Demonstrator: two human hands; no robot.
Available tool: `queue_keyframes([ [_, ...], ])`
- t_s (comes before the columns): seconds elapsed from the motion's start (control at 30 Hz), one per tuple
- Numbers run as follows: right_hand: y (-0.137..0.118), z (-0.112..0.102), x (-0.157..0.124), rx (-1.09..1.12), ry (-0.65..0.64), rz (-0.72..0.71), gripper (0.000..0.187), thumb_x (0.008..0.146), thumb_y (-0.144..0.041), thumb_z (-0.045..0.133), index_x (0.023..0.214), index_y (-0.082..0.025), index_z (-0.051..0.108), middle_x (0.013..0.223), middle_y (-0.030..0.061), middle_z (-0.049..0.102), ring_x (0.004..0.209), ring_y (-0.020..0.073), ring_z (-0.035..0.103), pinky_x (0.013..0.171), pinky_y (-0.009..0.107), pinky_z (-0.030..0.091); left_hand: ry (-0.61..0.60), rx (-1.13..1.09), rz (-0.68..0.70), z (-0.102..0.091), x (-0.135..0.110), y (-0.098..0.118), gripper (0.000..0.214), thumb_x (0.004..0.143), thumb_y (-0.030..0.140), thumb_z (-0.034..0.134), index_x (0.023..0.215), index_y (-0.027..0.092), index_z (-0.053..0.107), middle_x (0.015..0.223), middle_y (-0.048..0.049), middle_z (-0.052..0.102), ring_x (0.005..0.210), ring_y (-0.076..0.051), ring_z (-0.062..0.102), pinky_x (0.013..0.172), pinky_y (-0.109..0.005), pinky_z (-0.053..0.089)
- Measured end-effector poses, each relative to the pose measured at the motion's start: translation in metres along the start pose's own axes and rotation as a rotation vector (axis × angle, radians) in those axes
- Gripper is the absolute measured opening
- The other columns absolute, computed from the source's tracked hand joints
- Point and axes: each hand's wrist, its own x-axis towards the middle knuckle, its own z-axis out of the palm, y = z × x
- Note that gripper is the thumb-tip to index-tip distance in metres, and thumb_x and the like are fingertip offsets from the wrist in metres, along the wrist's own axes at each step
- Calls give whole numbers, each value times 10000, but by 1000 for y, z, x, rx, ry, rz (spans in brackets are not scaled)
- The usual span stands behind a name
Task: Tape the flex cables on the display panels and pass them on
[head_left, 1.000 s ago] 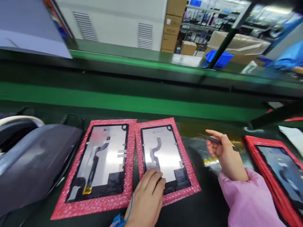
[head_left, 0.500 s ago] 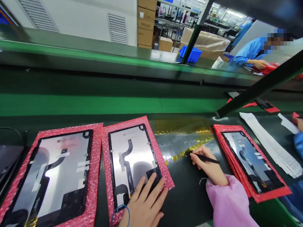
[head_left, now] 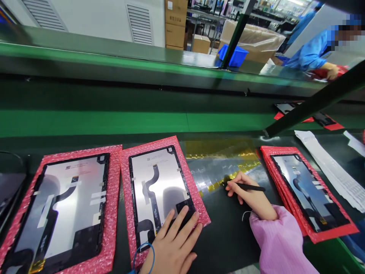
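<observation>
My left hand (head_left: 175, 241) lies flat with fingers spread over the lower right part of a tablet screen panel (head_left: 168, 179), its silver back facing up on pink bubble wrap (head_left: 201, 207). A blue band (head_left: 152, 253) loops round the left wrist. My right hand (head_left: 248, 194) pinches slim black tweezers (head_left: 252, 187), their tip close to a row of small yellow tape pieces (head_left: 215, 186) on a clear sheet (head_left: 199, 173). Whether the tip touches the tape I cannot tell.
A second screen panel (head_left: 82, 205) lies on pink wrap at left. To the right, another panel (head_left: 308, 190) rests on stacked red wraps, beside white paper strips (head_left: 330, 167). A dark post (head_left: 313, 99) slants over the bench. Across it, a person in blue handles something red.
The view has tilted and shifted slightly. My left hand stays on the panel, and my right hand keeps the tweezers at the yellow tape with little movement.
</observation>
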Motion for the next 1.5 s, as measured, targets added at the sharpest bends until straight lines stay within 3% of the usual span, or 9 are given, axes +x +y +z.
queue_keyframes([
  [0.13,1,2,-3,27,43,-16,460,778,-645,743,748,-217,576,696,50,738,387,89,483,346,221,344,-24,-9,-5,-1,1,2,681,917,236,594,1553,316,362,1601,44,433,1487,-274,361,1206,-477,295],
  [0.47,1,2,-7,-41,77,-20,462,778,-640,752,776,-214,573,702,37,732,384,89,529,378,230,443,-58,-29,-10,-4,3,4,613,915,232,606,1504,286,444,1599,37,433,1478,-283,379,1190,-483,338],
  [0.6,-2,2,-5,-15,46,-10,475,762,-648,762,773,-219,559,700,29,715,441,109,573,362,214,452,-41,19,8,-2,3,4,614,914,260,619,1503,264,444,1596,32,439,1460,-296,405,1168,-491,366],
  [0.77,-2,1,-1,43,10,16,484,734,-639,792,762,-221,551,746,44,714,600,174,686,361,198,468,-100,30,-11,0,2,4,620,945,282,594,1533,299,396,1627,52,386,1512,-268,309,1214,-481,303],
  [1.07,6,4,-8,138,3,-48,417,798,-532,799,721,-208,548,667,41,720,439,101,597,314,144,351,-71,14,2,0,3,5,604,923,269,621,1500,280,444,1628,43,387,1506,-280,320,1194,-494,344],
  [1.2,-1,27,-23,295,-100,-94,408,814,-469,807,703,-210,512,634,20,702,424,110,628,288,117,335,-73,-58,-14,-9,5,9,497,937,246,599,1429,259,528,1598,14,442,1497,-282,344,1185,-496,386],
  [1.27,-4,46,-35,376,-153,-87,378,845,-426,791,721,-211,506,640,12,705,427,108,644,287,100,335,-4,-135,-16,-16,-1,10,408,952,194,557,1354,252,586,1561,11,497,1488,-252,367,1181,-452,410],
  [1.4,-7,91,-64,497,-257,-56,335,909,-385,734,748,-214,495,649,7,715,425,107,661,286,88,354,173,-268,-78,-35,-29,5,331,933,75,459,1164,212,653,1336,-25,688,1386,-185,513,1155,-349,451],
  [1.5,-7,119,-81,485,-330,-33,309,924,-376,718,766,-215,506,670,19,733,456,123,689,312,113,426,225,-237,-166,-46,-53,-6,377,904,7,402,1157,185,618,1262,-56,723,1343,-183,558,1139,-373,471],
])
